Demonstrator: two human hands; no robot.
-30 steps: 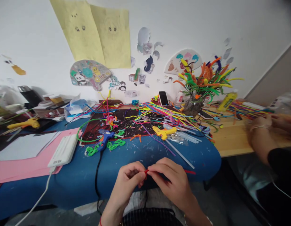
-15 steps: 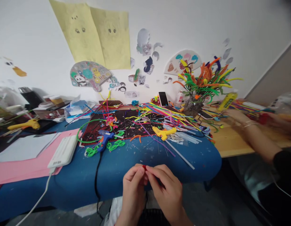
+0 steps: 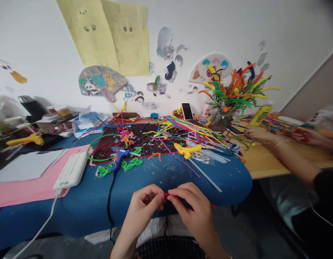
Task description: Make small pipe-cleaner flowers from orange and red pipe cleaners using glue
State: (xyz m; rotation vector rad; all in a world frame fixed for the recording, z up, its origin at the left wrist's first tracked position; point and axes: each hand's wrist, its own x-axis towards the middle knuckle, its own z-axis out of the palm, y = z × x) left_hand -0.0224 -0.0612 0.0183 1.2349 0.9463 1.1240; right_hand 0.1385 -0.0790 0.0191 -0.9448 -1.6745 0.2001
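A thin, bright-red, apparently chenille craft stem (image 3: pixel 166 195) lies in the grip above the near edge of the blue-covered tabletop (image 3: pixel 150 180), the fingertips of the left hand (image 3: pixel 146 203) and right hand (image 3: pixel 195 205) pinched on it, close together. Its shaping looks barely begun (the looped, bright-green stems (image 3: pixel 131 164) beyond the grip and to its left are already bent), though how much is left cannot be told. The short stretch between the fingertips looks slim and nearly straight, a red end showing past the right hand.
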